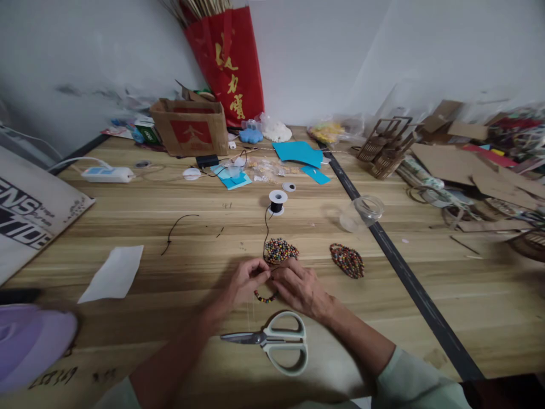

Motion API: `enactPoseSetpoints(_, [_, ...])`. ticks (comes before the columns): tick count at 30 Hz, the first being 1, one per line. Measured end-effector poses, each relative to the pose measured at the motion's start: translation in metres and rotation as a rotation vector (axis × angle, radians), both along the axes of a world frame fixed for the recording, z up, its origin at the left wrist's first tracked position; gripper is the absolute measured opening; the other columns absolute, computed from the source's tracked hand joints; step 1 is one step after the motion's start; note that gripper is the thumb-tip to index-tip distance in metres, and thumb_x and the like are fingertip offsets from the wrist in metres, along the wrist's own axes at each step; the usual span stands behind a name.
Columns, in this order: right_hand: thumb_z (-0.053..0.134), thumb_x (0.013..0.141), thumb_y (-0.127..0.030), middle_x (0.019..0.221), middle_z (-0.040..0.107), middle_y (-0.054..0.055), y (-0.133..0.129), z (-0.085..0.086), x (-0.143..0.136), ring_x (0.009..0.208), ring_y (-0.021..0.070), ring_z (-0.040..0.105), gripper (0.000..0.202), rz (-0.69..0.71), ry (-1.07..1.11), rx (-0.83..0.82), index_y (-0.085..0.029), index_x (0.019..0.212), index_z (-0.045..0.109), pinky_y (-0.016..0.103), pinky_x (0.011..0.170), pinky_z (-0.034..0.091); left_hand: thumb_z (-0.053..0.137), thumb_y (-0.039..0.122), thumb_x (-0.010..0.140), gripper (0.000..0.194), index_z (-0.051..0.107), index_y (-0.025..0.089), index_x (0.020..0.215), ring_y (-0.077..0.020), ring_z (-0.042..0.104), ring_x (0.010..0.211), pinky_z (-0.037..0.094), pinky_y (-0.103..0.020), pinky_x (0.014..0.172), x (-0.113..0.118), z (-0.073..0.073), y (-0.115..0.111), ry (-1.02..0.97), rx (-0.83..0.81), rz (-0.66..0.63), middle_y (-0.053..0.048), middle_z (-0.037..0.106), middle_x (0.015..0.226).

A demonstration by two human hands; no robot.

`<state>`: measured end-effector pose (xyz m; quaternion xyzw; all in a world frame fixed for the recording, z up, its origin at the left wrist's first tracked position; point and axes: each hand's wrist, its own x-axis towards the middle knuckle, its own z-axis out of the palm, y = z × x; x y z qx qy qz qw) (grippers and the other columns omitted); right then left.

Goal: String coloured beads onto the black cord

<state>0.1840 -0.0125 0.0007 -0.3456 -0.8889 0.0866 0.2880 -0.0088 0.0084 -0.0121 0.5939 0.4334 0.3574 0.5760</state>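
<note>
My left hand (249, 279) and my right hand (301, 288) meet above the table, fingertips pinched close together. A thin black cord (267, 227) runs down from a white spool (277, 197) to my fingers, and both hands appear closed on it. The exact grip is partly hidden by the fingers. Below my hands hangs or lies a short curve of coloured beads (264, 297). Just beyond my fingertips is a heap of multicoloured beads (281, 250). Nearer to me lie scissors (285, 343) with pale handles, blades pointing left.
A coiled bead strand (347, 261) lies to the right. Clear round containers (368, 209) stand behind it. White paper (113, 274) and a loose black cord piece (169, 238) are left. A cardboard box (191, 128), red bag (234, 62) and blue sheets (298, 153) line the back.
</note>
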Motion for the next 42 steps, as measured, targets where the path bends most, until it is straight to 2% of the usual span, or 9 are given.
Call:
enactPoseSetpoints(4, [0.048,0.097,-0.023,0.085,0.061,0.006,0.0,0.0,-0.001,0.075,0.0137,0.058,0.01,0.017,-0.005,-0.002,-0.018,0.097,0.056,0.021,0.055,0.041,0.067,0.036,0.072,0.024,0.057,0.015,0.068,-0.0124,0.047,0.062,0.036,-0.023,0.059,0.0,-0.003,0.001,-0.014,-0.013,0.02,0.001,0.052,0.064])
enactPoseSetpoints(10, [0.051,0.096,-0.029,0.09,0.063,0.006,0.0,-0.002,-0.003,0.077,0.0138,0.06,0.012,0.035,0.002,-0.023,-0.018,0.096,0.056,0.022,0.059,0.044,0.07,0.032,0.069,0.022,0.056,0.014,0.068,-0.0108,0.048,0.059,0.037,-0.021,0.056,0.0,-0.002,0.0,-0.059,-0.065,0.013,0.002,0.053,0.062])
enactPoseSetpoints(14, [0.052,0.095,-0.031,0.094,0.064,0.007,0.0,-0.004,-0.004,0.079,0.0148,0.062,0.013,0.009,-0.019,-0.041,-0.018,0.096,0.057,0.023,0.061,0.045,0.069,0.029,0.068,0.02,0.057,0.014,0.067,-0.0104,0.049,0.058,0.037,-0.021,0.054,0.001,-0.002,0.0,-0.057,-0.071,0.009,0.002,0.053,0.061])
enactPoseSetpoints(19, [0.05,0.097,-0.03,0.085,0.062,0.005,-0.001,-0.005,-0.006,0.072,0.0131,0.06,0.015,-0.03,-0.04,0.005,-0.018,0.09,0.057,0.022,0.056,0.042,0.069,0.03,0.066,0.02,0.056,0.014,0.065,-0.0106,0.048,0.057,0.036,-0.021,0.053,0.002,-0.005,0.001,-0.066,-0.07,0.035,0.002,0.053,0.06])
enactPoseSetpoints(28, [0.048,0.098,-0.027,0.091,0.066,0.006,-0.001,-0.005,-0.005,0.077,0.0143,0.063,0.014,-0.011,-0.019,-0.006,-0.018,0.098,0.058,0.023,0.062,0.046,0.067,0.03,0.066,0.018,0.058,0.014,0.065,-0.0109,0.048,0.057,0.035,-0.021,0.053,0.001,-0.006,0.001,-0.048,-0.069,0.064,0.002,0.054,0.059])
enactPoseSetpoints(33, [0.045,0.099,-0.025,0.093,0.067,0.007,0.001,-0.005,-0.005,0.079,0.0141,0.064,0.014,0.0,0.018,-0.039,-0.018,0.098,0.058,0.023,0.065,0.048,0.07,0.031,0.065,0.02,0.059,0.014,0.065,-0.0105,0.047,0.056,0.036,-0.021,0.053,0.0,-0.002,0.003,-0.044,-0.095,0.072,0.002,0.054,0.058])
enactPoseSetpoints(42, [0.04,0.1,-0.023,0.091,0.064,0.008,0.002,-0.004,-0.005,0.077,0.0151,0.062,0.014,0.01,0.018,-0.047,-0.018,0.099,0.054,0.022,0.06,0.048,0.077,0.034,0.061,0.027,0.065,0.014,0.074,-0.0134,0.055,0.066,0.042,-0.024,0.063,0.0,0.008,0.002,-0.117,-0.209,0.057,-0.001,0.064,0.069])
